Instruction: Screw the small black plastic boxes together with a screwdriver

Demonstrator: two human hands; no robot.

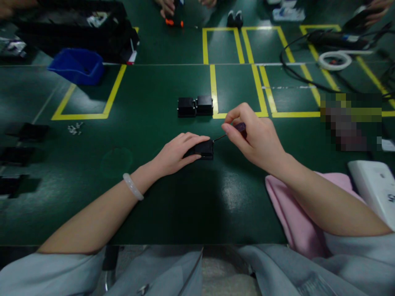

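My left hand (180, 153) presses a small black block-shaped part (206, 149) against the green table, thumb along the near side and fingers along the far side. In my right hand (254, 135) is a screwdriver (241, 127) with a dark purple handle, pinched between thumb and fingers. Its thin shaft slants down to the left, and the tip meets the block's far right corner, where a small shiny spot shows. Two similar black blocks (186, 107) stand side by side just beyond my hands.
A pile of small screws (75, 128) lies left, near a blue bin (77, 67). Several black parts (18, 155) sit at the left edge. A pink cloth (280, 197) and white box (375, 185) are at right. Across the table, another person's hand (167, 7) is by an orange-and-black tool.
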